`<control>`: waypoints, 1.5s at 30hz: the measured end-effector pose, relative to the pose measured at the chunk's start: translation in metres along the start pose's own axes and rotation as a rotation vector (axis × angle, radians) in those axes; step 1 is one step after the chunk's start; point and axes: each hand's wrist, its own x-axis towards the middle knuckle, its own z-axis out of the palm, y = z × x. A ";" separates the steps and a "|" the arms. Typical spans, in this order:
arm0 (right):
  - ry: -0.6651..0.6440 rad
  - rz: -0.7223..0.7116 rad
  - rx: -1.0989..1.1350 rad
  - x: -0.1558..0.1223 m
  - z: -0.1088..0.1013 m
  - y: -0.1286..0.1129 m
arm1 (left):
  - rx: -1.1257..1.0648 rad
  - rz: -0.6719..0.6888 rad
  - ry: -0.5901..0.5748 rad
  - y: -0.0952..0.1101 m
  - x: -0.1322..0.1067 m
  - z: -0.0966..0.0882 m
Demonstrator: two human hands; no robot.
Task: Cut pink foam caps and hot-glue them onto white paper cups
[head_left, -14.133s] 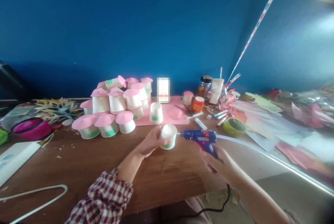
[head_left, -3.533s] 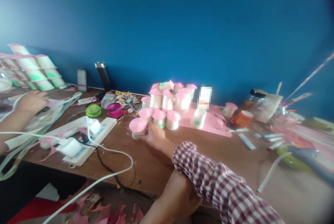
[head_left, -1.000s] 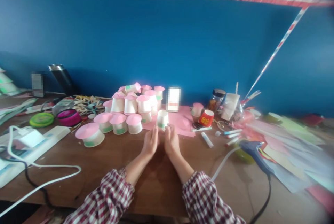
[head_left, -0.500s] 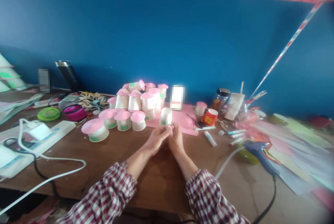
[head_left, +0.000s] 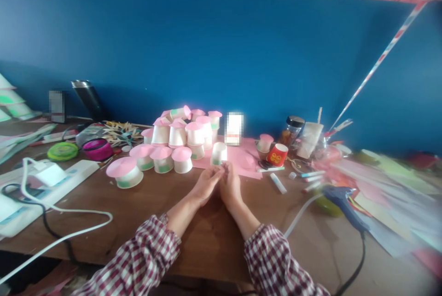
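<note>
My left hand (head_left: pixel 206 184) and my right hand (head_left: pixel 230 186) meet over the middle of the table, fingers closed and fingertips pressed together. Whatever they may hold is too small or hidden to make out. Just beyond the fingertips stands an upside-down white paper cup (head_left: pixel 218 153) with a green patch, without a pink top; whether the fingers touch it I cannot tell. It sits at the edge of a pink paper sheet (head_left: pixel 241 160). To the left, several similar cups (head_left: pixel 162 163) wear pink cone-shaped paper tops, some stacked.
A glue gun (head_left: pixel 347 204) with its cord lies at the right, near loose paper sheets (head_left: pixel 386 199). A red cup (head_left: pixel 277 154), a glue stick (head_left: pixel 278 183) and a lidded jar (head_left: pixel 293 130) stand or lie right of centre. At the left is a power strip (head_left: pixel 78 178) with cables.
My fingertips have shifted slightly, the right hand moving a little to the left. The cups and tools stay where they were; the view has barely moved.
</note>
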 end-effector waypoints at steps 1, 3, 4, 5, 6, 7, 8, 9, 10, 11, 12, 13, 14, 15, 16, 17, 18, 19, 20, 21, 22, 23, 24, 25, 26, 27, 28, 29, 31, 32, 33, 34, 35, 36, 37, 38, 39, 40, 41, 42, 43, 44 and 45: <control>-0.002 -0.009 -0.030 0.000 0.000 -0.001 | -0.004 -0.004 -0.002 0.000 0.000 0.000; -0.004 -0.040 -0.093 -0.001 0.000 -0.005 | -0.015 -0.014 0.000 0.000 0.000 0.002; -0.009 -0.059 -0.124 -0.001 0.000 -0.006 | -0.026 -0.019 0.012 0.000 -0.001 0.003; -0.016 -0.075 -0.148 -0.002 0.000 -0.007 | -0.040 -0.024 0.028 0.000 -0.001 0.003; -0.026 -0.084 -0.161 -0.002 0.000 -0.008 | -0.056 -0.031 0.044 0.000 -0.002 0.004; -0.035 -0.084 -0.160 -0.002 0.000 -0.009 | -0.077 -0.040 0.059 0.001 -0.002 0.005; -0.042 -0.073 -0.145 -0.003 0.000 -0.009 | -0.097 -0.052 0.070 0.002 -0.003 0.006; -0.047 -0.057 -0.117 -0.003 0.000 -0.009 | -0.117 -0.070 0.073 0.002 -0.003 0.006; -0.047 -0.036 -0.077 -0.003 -0.001 -0.008 | -0.133 -0.089 0.067 0.002 -0.004 0.006; -0.044 -0.014 -0.029 -0.003 -0.001 -0.008 | -0.149 -0.109 0.050 0.003 -0.004 0.006; -0.042 0.005 0.025 -0.003 -0.001 -0.007 | -0.166 -0.124 0.025 0.002 -0.003 0.006; -0.039 0.023 0.082 -0.002 -0.001 -0.007 | -0.183 -0.133 -0.006 0.002 -0.003 0.005; -0.034 0.037 0.139 -0.002 -0.001 -0.006 | -0.200 -0.134 -0.038 0.002 -0.002 0.005; -0.026 0.047 0.194 -0.001 -0.001 -0.006 | -0.218 -0.131 -0.069 0.001 -0.002 0.004; -0.014 0.055 0.242 0.000 -0.001 -0.006 | -0.234 -0.127 -0.096 0.001 -0.001 0.004; -0.001 0.062 0.278 0.000 -0.001 -0.006 | -0.246 -0.126 -0.120 0.002 -0.001 0.003; 0.014 0.072 0.301 0.001 -0.001 -0.005 | -0.256 -0.128 -0.144 0.002 -0.001 0.003; 0.026 0.088 0.319 0.002 -0.001 -0.005 | -0.266 -0.134 -0.167 0.003 0.000 0.003; 0.039 0.110 0.340 0.003 -0.001 -0.005 | -0.278 -0.140 -0.188 0.003 0.000 0.003; 0.051 0.136 0.370 0.004 -0.001 -0.005 | -0.294 -0.144 -0.204 0.004 0.000 0.003; 0.061 0.160 0.409 0.005 -0.001 -0.005 | -0.309 -0.148 -0.215 0.004 -0.001 0.003; 0.068 0.181 0.457 0.005 0.000 -0.005 | -0.323 -0.150 -0.222 0.004 -0.001 0.003; 0.073 0.198 0.511 0.005 0.000 -0.005 | -0.335 -0.149 -0.224 0.004 -0.001 0.003; 0.072 0.213 0.560 0.005 0.001 -0.006 | -0.342 -0.146 -0.223 0.004 -0.002 0.003; 0.064 0.226 0.598 0.005 0.001 -0.006 | -0.344 -0.143 -0.223 0.004 -0.002 0.003; 0.047 0.239 0.628 0.005 0.002 -0.007 | -0.344 -0.139 -0.225 0.004 -0.002 0.003; 0.024 0.251 0.653 0.004 0.003 -0.008 | -0.343 -0.136 -0.230 0.004 -0.003 0.003; -0.006 0.261 0.674 0.004 0.004 -0.008 | -0.343 -0.136 -0.235 0.005 -0.003 0.002; -0.072 0.270 0.703 0.003 0.004 -0.009 | -0.348 -0.148 -0.246 0.005 -0.003 0.001; -0.097 0.270 0.714 0.002 0.005 -0.009 | -0.354 -0.154 -0.250 0.005 -0.004 0.001; -0.118 0.268 0.725 0.002 0.005 -0.010 | -0.360 -0.159 -0.253 0.006 -0.004 0.000; -0.132 0.266 0.737 0.002 0.005 -0.010 | -0.365 -0.160 -0.256 0.006 -0.004 -0.001; -0.139 0.264 0.747 0.001 0.005 -0.010 | -0.370 -0.158 -0.257 0.007 -0.004 -0.001; -0.142 0.263 0.755 0.001 0.005 -0.009 | -0.373 -0.158 -0.256 0.007 -0.003 -0.002; -0.143 0.263 0.756 0.001 0.005 -0.008 | -0.374 -0.159 -0.251 0.007 -0.003 -0.002; -0.136 0.264 0.748 0.001 0.005 -0.007 | -0.372 -0.164 -0.244 0.007 -0.003 -0.002; -0.125 0.261 0.731 0.001 0.006 -0.006 | -0.368 -0.169 -0.235 0.008 -0.003 -0.002; -0.111 0.252 0.704 0.001 0.006 -0.004 | -0.363 -0.175 -0.228 0.007 -0.003 -0.002; -0.098 0.236 0.667 0.001 0.006 -0.002 | -0.356 -0.182 -0.220 0.007 -0.003 -0.001; -0.085 0.213 0.618 0.001 0.007 -0.001 | -0.349 -0.187 -0.208 0.006 -0.002 -0.001; -0.072 0.189 0.555 0.001 0.007 0.001 | -0.343 -0.191 -0.192 0.005 -0.002 0.000; -0.063 0.169 0.480 0.001 0.007 0.001 | -0.338 -0.197 -0.173 0.003 -0.002 0.000; -0.054 0.155 0.398 0.000 0.008 0.001 | -0.336 -0.202 -0.153 0.002 -0.001 0.000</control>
